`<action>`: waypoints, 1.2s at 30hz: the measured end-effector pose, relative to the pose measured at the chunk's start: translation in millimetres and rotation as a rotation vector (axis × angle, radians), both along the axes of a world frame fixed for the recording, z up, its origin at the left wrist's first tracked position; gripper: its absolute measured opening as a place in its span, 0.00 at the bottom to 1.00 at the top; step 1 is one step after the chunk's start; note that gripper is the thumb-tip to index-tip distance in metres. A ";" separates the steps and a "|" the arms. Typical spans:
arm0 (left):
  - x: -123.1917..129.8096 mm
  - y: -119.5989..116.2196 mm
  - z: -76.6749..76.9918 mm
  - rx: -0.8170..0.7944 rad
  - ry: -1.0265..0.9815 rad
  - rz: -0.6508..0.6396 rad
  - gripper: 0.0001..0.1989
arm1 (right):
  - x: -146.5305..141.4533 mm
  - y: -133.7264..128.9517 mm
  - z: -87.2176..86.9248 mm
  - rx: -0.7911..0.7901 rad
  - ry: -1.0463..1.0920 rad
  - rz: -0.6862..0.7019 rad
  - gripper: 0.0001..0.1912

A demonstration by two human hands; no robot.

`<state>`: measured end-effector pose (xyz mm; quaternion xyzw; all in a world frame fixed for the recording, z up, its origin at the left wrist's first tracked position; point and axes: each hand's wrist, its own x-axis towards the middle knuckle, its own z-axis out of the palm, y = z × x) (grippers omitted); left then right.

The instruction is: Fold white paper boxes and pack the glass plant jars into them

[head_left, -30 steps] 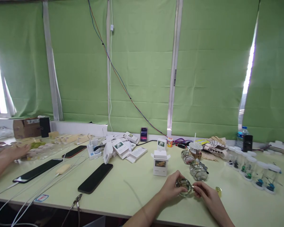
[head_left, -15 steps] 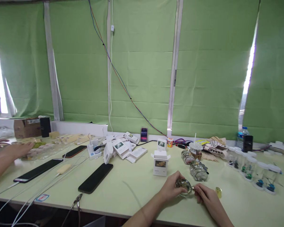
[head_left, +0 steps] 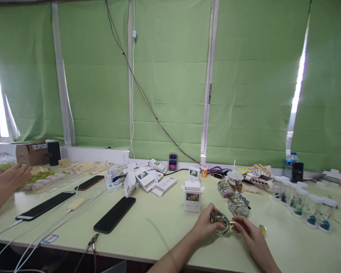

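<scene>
My left hand [head_left: 206,224] is closed around the body of a small round glass bottle [head_left: 221,223], its neck turned to the right. At the bottle's metallic neck, my right hand [head_left: 244,230] pinches with thumb and fingertips; whether a separate part is in them is too small to make out. A shiny gold cap-like piece [head_left: 263,230] lies on the table beside my right hand. Just beyond the hands are more round glass bottles [head_left: 238,206]. An upright white box [head_left: 192,200] with open flaps and a printed picture stands ahead of my left hand.
Several lidded clear jars [head_left: 312,212] with dark, green and blue contents line the right side. A drink cup [head_left: 235,178] stands behind the bottles. White cartons [head_left: 146,178] are piled at mid-left, near phones [head_left: 115,214] and cables. Another person's hand [head_left: 11,178] is at far left.
My right fingers have shifted slightly at the bottle's neck, and the bottle has turned a little in my left hand. The other person's hand at far left has moved.
</scene>
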<state>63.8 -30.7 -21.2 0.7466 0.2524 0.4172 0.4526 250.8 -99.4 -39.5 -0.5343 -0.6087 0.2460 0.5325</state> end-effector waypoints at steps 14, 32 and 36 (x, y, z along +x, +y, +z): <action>1.5 -0.6 -2.6 -0.063 -0.012 0.050 0.17 | 22.7 -7.1 0.5 0.047 -0.470 -0.574 0.26; 0.2 2.0 -4.7 -0.005 0.000 0.035 0.17 | -0.5 4.1 -1.2 -0.005 0.196 -0.047 0.23; 0.6 4.5 -8.9 -0.027 -0.008 0.010 0.18 | -4.3 -0.4 -3.4 -0.015 0.092 -0.095 0.22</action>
